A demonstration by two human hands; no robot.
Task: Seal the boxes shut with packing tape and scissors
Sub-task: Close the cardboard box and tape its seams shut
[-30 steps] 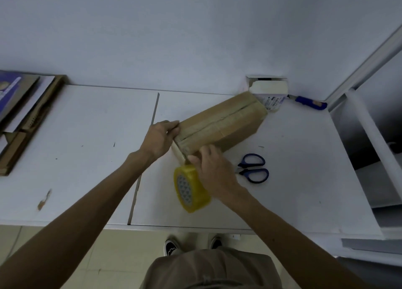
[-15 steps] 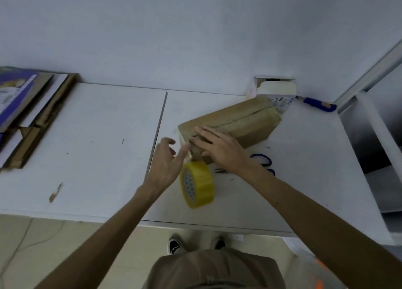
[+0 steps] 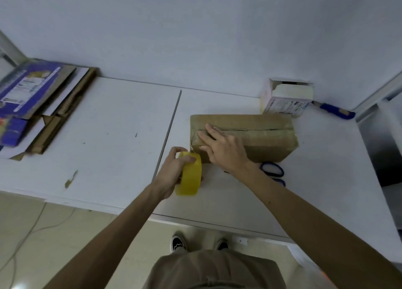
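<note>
Top seam apparently taped, cut to come on the long brown cardboard box [image 3: 250, 134].
The right hand [image 3: 224, 149], fingers flat, presses the box's left end; the left hand [image 3: 171, 173] clutches the yellow packing-tape roll [image 3: 190, 178] just beside it; blue-handled scissors [image 3: 273, 169] lie by the box, untouched.

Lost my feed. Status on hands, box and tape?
Left hand grips tape roll. Right hand flat on box. Scissors beside box, partly hidden.
</note>
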